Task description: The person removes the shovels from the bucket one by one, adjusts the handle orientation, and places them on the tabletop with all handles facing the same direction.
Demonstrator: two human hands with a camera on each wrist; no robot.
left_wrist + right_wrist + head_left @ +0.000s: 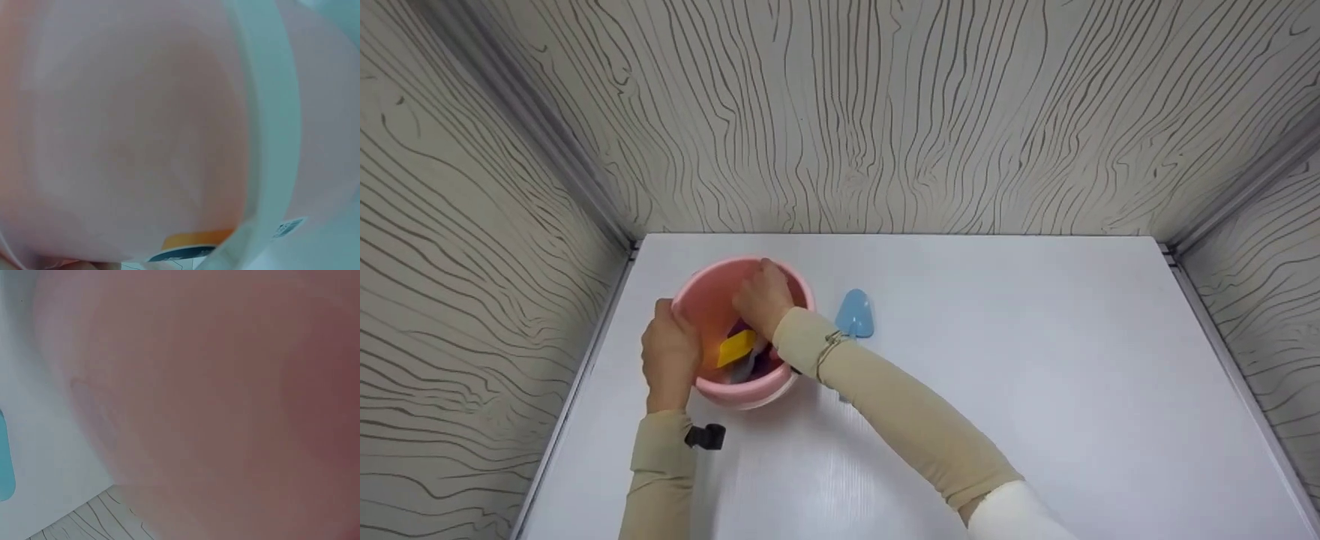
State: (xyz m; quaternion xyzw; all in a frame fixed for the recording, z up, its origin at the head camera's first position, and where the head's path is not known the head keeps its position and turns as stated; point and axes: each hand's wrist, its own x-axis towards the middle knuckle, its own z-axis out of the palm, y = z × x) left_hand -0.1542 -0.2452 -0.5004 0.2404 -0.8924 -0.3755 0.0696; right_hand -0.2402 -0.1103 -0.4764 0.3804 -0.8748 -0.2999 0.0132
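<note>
A pink bucket (751, 393) stands at the left of the white table in the head view, its mouth turned up. My left hand (670, 351) grips the rim on its left side. Inside the bucket is my right hand (765, 298), bent down at the wrist; its fingertips are hidden, so whether they hold anything does not show. Below that hand lie a yellow piece (736, 348), a grey piece (742, 369) and some dark purple and pink things, partly covered. Bucket wall (140, 124) fills most of the left wrist view, with a pale handle band (275, 112) across it.
Just right of the bucket lies a light blue shovel-like blade (855, 313); the right forearm crosses over what extends below it. Wood-grain panels (885, 120) stand behind the table (1035, 337) and at both sides.
</note>
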